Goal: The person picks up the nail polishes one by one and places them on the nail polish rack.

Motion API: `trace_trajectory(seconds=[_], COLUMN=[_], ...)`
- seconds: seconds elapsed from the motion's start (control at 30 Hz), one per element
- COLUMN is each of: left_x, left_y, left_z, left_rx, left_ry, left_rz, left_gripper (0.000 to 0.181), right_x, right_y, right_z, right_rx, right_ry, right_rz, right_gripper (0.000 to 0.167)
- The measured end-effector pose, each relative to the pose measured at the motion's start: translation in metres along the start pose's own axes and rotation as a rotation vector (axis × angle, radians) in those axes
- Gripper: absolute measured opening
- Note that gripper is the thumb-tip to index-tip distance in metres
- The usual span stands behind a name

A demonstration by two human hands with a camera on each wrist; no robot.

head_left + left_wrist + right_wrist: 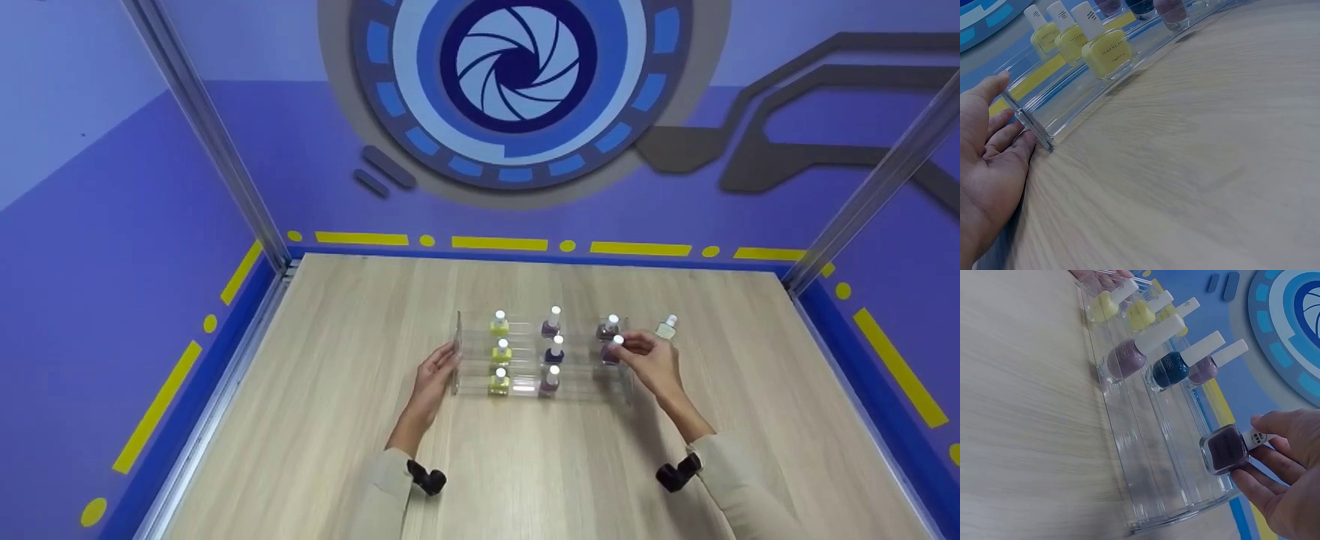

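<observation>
A clear stepped display rack (525,388) stands on the table, its tiers holding nail polish bottles. At its left end panel, my left hand (985,163) holds the edge, thumb at the top and fingers along the outer face. With thumb and fingers, my right hand (1292,467) pinches the white cap of a purple nail polish bottle (1226,449) at the rack's right part; whether the bottle touches the tier is unclear. A dark bottle (606,330) sits just behind it. Yellow bottles (1107,53) form the left column. A dark blue bottle (1169,371) stands between two purple ones (1124,360).
A pale bottle with a white cap (666,328) is behind my right hand, to the right of the rack. The wooden table (525,480) meets blue printed walls (517,217) at the back and sides, with metal posts (240,180) at the corners.
</observation>
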State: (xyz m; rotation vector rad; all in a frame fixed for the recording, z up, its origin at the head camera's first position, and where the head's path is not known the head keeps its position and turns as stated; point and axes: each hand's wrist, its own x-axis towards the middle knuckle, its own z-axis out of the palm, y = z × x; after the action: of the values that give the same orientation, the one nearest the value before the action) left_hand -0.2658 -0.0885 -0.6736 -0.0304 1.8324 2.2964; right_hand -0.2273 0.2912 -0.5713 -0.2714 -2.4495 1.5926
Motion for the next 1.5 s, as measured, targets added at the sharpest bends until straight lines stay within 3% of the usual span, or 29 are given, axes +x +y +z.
trace_trajectory(seconds=[0.67,1.0,1.27,1.5], left_x=[-0.002,-0.002,-0.002,-0.001], left_y=[0.002,0.0,0.002,0.001], left_z=[-0.001,0.0,0.001,0.001], left_rx=[0.012,0.019,0.001,0.008], left_ry=[-0.016,-0.005,-0.002,-0.005], left_rz=[0.019,0.015,-0.002,-0.006], left_gripper=[0.056,0.054,0.057,0.058], right_x=[0.003,0.0,0.002,0.011], right_y=[0.015,0.018,0.013,0.004], right_z=[0.01,0.011,0.003,-0.023], right_rx=[-0.01,-0.056,-0.025,-0.014], right_ry=[-0.021,-0.054,-0.147,-0.256], right_rz=[-0.055,-0.039,-0.058,-0.073], right_gripper=[0.021,0.022,0.028,0.031])
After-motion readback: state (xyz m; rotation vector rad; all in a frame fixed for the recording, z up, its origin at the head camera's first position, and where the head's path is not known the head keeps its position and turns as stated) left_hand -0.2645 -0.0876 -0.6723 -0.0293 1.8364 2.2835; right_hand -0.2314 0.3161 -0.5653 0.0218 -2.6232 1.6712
